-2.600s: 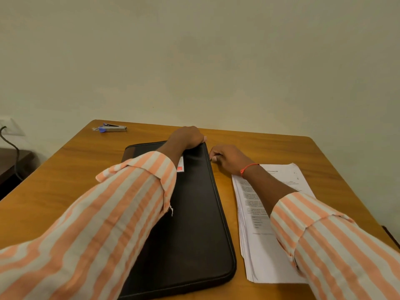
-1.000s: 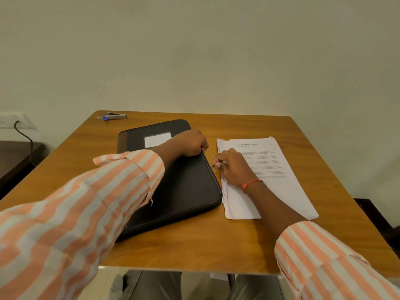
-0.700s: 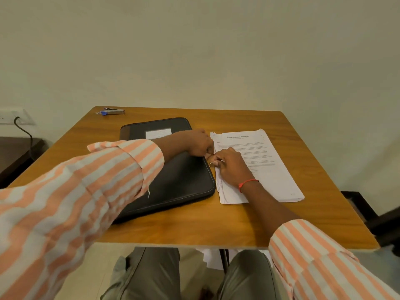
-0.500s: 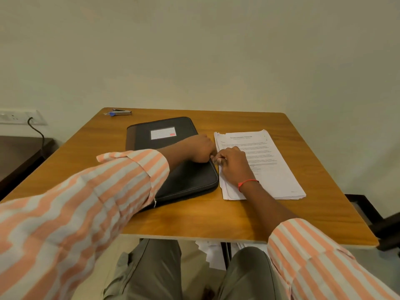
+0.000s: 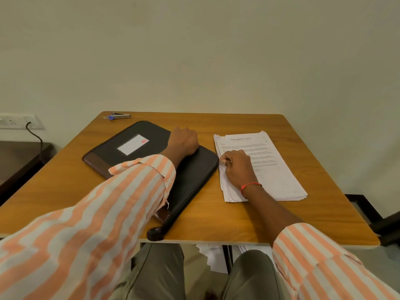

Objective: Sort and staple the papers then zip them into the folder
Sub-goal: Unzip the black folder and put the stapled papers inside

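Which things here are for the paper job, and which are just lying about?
For the job:
- black folder
- stack of papers
- stapler, at the far left corner of the table

Just lying about:
- wall socket and its black cable
- dark side table
- loose sheets under the table

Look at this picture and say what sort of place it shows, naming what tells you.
Probably an office or study room: a wooden desk holding a black zip folder, a stack of printed papers and a stapler.
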